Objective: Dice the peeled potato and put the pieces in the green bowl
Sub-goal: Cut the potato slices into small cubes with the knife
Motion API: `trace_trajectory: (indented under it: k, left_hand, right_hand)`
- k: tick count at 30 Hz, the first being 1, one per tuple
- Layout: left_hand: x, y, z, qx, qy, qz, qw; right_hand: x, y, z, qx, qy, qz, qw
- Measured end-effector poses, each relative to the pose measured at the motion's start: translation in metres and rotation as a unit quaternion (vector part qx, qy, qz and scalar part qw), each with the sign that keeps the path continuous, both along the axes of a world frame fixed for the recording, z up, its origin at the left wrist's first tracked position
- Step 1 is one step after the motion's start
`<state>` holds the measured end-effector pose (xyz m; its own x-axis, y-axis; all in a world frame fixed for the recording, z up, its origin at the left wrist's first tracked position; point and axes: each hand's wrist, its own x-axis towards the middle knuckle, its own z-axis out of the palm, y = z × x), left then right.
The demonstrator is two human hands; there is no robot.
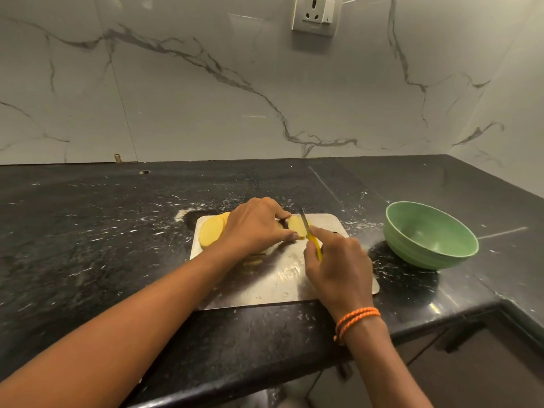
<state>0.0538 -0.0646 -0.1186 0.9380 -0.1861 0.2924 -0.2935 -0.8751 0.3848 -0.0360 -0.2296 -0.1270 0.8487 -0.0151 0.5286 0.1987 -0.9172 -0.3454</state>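
On the steel board [282, 278], the left hand [256, 225] pinched the half-sliced potato [295, 226] while the right hand [338, 269] gripped the knife [306, 225]; the green bowl [459, 254] lay empty, dicing barely begun.

Out beyond the hands rises a wall [206, 98] of pale, glossy marble-look panels, grey veins running across it, and it turns a corner far to the right of the hands. High above them sits a white socket plate with a switch [315, 13], casting a soft shadow downward. Beneath and all around the hands spreads a black stone countertop [88, 231], flecked white and catching bright glints of light. Down to the right of the hands, under the counter's edge, a dark cabinet front [477, 363] with a dark handle.
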Motion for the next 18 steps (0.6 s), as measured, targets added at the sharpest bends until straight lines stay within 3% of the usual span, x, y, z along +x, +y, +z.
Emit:
trace_trajectory:
  k: [10, 18]
  left_hand:
    - [0.003, -0.004, -0.002, 0.024, -0.025, 0.023, 0.999]
    - [0.005, -0.003, -0.001, 0.003, -0.011, 0.029, 1.0]
  right_hand:
    - [-0.009, -0.002, -0.007, -0.042, 0.04, 0.041, 0.997]
    - [-0.052, -0.017, -0.004, 0.041, 0.011, 0.033, 0.999]
